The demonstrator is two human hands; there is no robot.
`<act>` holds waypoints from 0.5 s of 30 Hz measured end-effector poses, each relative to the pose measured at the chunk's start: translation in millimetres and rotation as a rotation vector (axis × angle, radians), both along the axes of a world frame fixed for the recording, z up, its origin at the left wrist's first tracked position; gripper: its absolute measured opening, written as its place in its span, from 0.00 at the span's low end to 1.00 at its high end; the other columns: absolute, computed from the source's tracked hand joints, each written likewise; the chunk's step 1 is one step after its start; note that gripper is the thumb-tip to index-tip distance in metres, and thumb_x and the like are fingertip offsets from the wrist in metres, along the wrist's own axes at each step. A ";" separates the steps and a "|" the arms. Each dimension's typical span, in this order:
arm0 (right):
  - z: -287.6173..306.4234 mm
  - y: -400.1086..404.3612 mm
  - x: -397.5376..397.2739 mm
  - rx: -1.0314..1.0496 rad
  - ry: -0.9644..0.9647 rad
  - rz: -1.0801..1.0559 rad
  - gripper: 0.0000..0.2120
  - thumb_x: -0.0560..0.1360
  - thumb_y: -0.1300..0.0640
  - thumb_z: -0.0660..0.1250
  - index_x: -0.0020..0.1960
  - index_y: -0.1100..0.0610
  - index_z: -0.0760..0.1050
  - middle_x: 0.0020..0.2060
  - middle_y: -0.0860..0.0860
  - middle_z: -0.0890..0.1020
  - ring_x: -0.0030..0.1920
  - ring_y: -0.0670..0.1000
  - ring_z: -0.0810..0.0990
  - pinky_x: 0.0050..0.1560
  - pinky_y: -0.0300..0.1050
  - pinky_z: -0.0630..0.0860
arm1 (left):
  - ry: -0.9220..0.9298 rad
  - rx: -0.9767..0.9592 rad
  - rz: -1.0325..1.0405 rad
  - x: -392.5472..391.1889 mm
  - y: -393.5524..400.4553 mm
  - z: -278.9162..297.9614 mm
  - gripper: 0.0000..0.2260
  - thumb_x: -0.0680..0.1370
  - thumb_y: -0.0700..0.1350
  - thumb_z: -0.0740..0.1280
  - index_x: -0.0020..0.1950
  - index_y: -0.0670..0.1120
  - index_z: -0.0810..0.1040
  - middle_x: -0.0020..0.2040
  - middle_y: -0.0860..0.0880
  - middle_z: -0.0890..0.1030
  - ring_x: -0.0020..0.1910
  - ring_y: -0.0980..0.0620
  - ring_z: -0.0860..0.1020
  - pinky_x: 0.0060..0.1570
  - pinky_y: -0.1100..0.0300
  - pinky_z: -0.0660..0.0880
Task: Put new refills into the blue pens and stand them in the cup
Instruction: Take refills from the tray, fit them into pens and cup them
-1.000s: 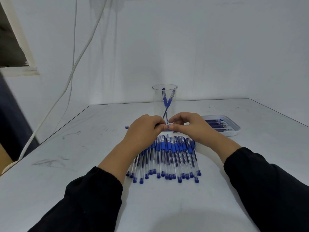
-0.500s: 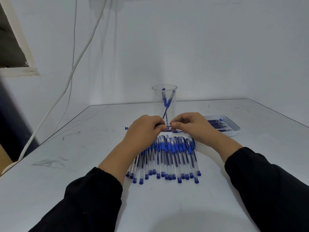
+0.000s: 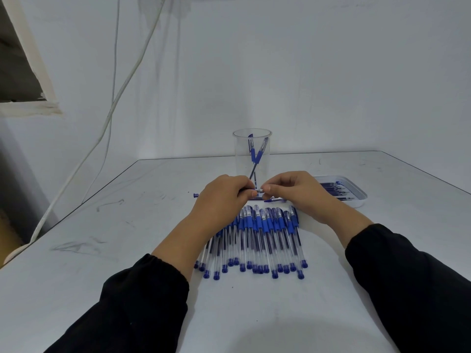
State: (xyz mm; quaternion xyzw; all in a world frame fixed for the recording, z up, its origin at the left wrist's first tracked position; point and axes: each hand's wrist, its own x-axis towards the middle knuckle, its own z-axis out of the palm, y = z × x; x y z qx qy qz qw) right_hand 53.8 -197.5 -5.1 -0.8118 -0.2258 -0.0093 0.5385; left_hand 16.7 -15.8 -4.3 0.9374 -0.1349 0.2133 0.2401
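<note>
Blue pens (image 3: 254, 240) lie in a row on the table, most still waiting, I judge. My left hand (image 3: 224, 197) grips one pen's barrel; my right hand (image 3: 295, 192) pinches its tip end. Behind, the cup (image 3: 252, 154) holds two. Refills sit in the tray (image 3: 356, 200).

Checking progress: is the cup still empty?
No, two blue pens stand leaning inside the clear cup.
</note>
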 end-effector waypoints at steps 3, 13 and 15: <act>0.1 1.0 0.2 0.011 0.001 -0.006 0.03 0.72 0.59 0.73 0.45 0.53 0.83 0.39 0.48 0.85 0.41 0.41 0.82 0.42 0.32 0.73 | 0.003 0.006 0.004 -0.7 -0.7 0.0 0.07 0.79 0.51 0.63 0.51 0.53 0.79 0.40 0.52 0.77 0.43 0.54 0.72 0.42 0.58 0.69; -1.0 -9.4 9.2 0.046 -0.046 -0.109 0.08 0.73 0.61 0.72 0.42 0.48 0.82 0.43 0.47 0.85 0.50 0.46 0.81 0.55 0.42 0.75 | -0.001 -0.023 0.059 -1.2 1.5 2.0 0.08 0.79 0.51 0.62 0.53 0.52 0.79 0.41 0.54 0.76 0.44 0.55 0.72 0.42 0.60 0.67; -2.4 -13.0 13.4 -0.064 -0.085 -0.168 0.09 0.75 0.61 0.69 0.43 0.48 0.82 0.45 0.46 0.84 0.52 0.47 0.80 0.57 0.44 0.73 | -0.004 -0.026 0.066 -2.3 2.4 2.9 0.08 0.79 0.50 0.62 0.52 0.51 0.79 0.41 0.54 0.76 0.43 0.55 0.72 0.41 0.61 0.67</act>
